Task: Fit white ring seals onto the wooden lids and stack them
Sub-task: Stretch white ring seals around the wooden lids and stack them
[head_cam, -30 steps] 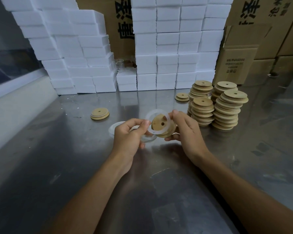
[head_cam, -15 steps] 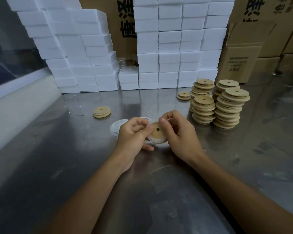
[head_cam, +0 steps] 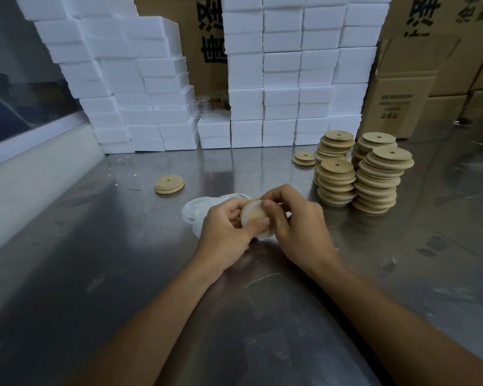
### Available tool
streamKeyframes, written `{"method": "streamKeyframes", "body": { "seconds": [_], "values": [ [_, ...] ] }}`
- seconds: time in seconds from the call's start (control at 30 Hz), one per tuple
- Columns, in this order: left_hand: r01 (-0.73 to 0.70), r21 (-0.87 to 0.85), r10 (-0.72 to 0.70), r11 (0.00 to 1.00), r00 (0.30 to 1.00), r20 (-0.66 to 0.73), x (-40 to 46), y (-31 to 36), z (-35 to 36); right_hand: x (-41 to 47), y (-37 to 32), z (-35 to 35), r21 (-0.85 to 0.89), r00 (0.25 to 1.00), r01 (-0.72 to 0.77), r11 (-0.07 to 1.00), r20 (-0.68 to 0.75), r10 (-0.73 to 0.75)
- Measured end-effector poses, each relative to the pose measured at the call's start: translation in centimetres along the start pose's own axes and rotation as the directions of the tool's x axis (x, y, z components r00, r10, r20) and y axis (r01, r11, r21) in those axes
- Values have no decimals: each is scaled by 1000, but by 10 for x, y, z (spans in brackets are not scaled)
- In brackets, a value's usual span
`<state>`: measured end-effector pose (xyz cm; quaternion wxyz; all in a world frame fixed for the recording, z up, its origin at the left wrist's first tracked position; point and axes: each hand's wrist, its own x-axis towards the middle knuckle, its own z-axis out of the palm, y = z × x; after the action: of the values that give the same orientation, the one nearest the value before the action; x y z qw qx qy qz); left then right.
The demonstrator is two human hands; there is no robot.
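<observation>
Both forearms enter from bottom edge, meeting at mid-frame over the scuffed stainless-steel table (head_cam: 101, 274).

L hand (head_cam: 226, 229) and R hand (head_cam: 296, 221) both grip one round pale wooden lid (head_cam: 253, 215), held tilted, just above table surface. L thumb lies across lid's lower face; L fingers curl behind its rim. R fingers curl over the top edge, pinching there. A thin white ring seal (head_cam: 262, 235) shows along lid's lower rim — how fully it's seated: can't tell, fingers cover most of the edge.

Just behind L hand: loose pile of white/translucent ring seals (head_cam: 195, 208) flat on table, partly hidden by knuckles.

Further back, left of ctr: single wooden lid w/ centre hole (head_cam: 169, 184), lying flat, well apart from the hands.

Right of hands: four stacks of wooden lids (head_cam: 374, 185), packed close together, some discs skewed. One low stack of wooden lids (head_cam: 304, 158) sits just left of the rear stack.

Back: wall of white foam blocks (head_cam: 279, 79) w/ a gap in it; brown cardboard cartons (head_cam: 402, 104) w/ black print behind and at right.
</observation>
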<state>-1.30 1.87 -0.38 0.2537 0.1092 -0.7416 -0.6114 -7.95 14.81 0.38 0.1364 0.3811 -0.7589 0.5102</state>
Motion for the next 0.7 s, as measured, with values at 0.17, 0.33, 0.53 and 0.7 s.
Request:
{"method": "streamKeyframes", "body": {
  "seconds": [0.17,0.33,0.53,0.7],
  "values": [
    [-37,-1,37,999,999,30,0,-3,-1,1,0,0,2,999,0,1000,-37,0],
    [-93,82,93,992,996,6,1,-4,-1,1,1,-4,54,994,-87,995,-64,91],
    [-134,88,130,987,991,42,0,-1,-2,5,4,-11,148,979,-198,969,-20,203],
    [-124,90,120,988,992,49,0,-1,-3,5,5,-13,171,970,-238,956,-10,244]
  ]
}}
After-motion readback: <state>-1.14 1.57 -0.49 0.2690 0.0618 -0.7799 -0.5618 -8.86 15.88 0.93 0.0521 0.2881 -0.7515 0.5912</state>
